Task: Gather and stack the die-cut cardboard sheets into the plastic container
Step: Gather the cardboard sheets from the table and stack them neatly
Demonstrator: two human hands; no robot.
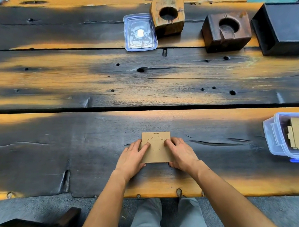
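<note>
A brown die-cut cardboard sheet (156,147) with a cut outline in its face lies flat on the dark wooden table near the front edge. My left hand (132,157) grips its left side, fingers on top and thumb at the near edge. On the sheet's right side, my right hand (180,153) holds it the same way. At the right edge of the table stands the clear plastic container (273,138) with blue clips, open, with several cardboard sheets (298,134) stacked inside.
The container's clear lid (139,32) lies at the back middle. Behind it stand a light wooden block with a round hole (168,14), a dark wooden block with a hole (226,31) and a black box (282,27). A bench corner (67,218) shows below left.
</note>
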